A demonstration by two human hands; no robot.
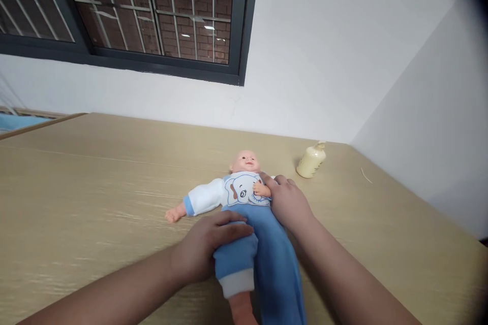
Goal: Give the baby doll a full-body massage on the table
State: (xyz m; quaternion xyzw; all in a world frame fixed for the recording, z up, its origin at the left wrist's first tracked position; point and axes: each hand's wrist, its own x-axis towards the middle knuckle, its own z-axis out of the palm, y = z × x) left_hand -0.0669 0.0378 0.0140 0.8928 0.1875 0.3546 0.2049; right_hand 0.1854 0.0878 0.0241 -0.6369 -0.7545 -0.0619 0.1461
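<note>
The left hand point(208, 246) lies flat and open, fingers spread over the soft blue trousers point(263, 259) at the hip of a baby doll point(244, 188). The right hand point(287, 203) rests loosely curled against the doll's other side, fingertips touching its small plastic hand and the white top printed with a blue elephant; it grips nothing firmly. The doll lies on its back on the pale wood-grain bench point(95, 188), head toward the white wall. A cream pump bottle point(310, 161), its label unreadable, stands near the corner.
</note>
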